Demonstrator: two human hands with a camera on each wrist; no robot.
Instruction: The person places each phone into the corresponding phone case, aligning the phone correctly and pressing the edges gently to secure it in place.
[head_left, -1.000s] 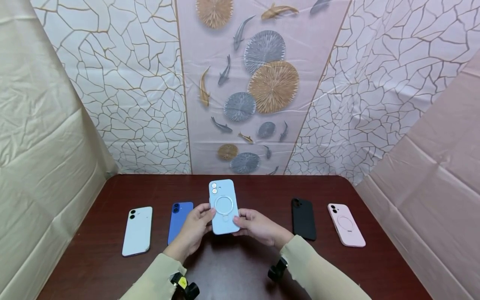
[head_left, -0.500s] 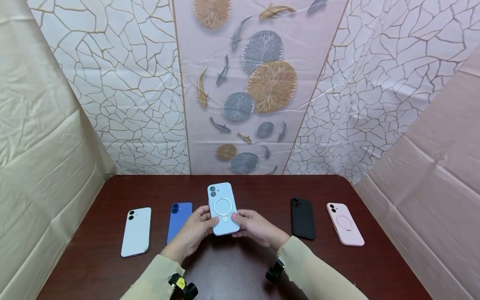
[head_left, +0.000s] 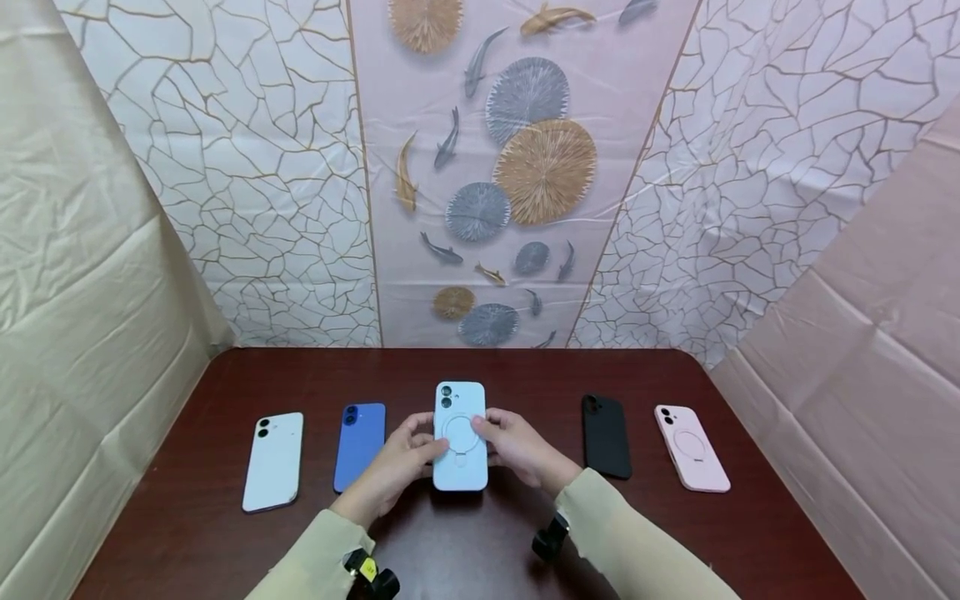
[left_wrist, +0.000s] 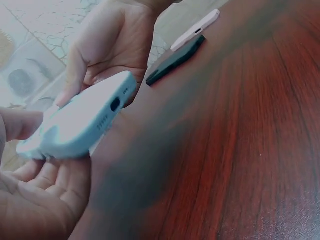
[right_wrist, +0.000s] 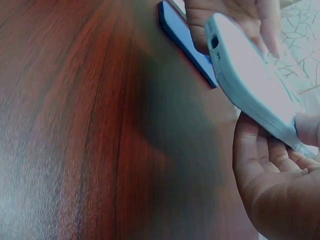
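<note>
A phone in a light blue case (head_left: 461,475) is held just above the table at the middle, its ringed back toward me and its lenses at the top left. My left hand (head_left: 405,460) grips its left side, thumb on the back and fingers beneath. On the opposite side my right hand (head_left: 525,454) grips it the same way, its thumb near the ring. Both wrist views show the case's bottom edge, with its port opening and small holes. The phone's screen side is hidden from view.
On the dark red table (head_left: 465,550), a white phone (head_left: 273,462) and a blue phone (head_left: 360,446) lie to the left. A black phone or case (head_left: 606,437) and a pink one with a ring (head_left: 692,450) lie to the right. Fabric walls surround the table.
The light blue phone has moved slightly right and down toward me and turned from a slant to upright. Both hands have shifted with it and keep their grip.
</note>
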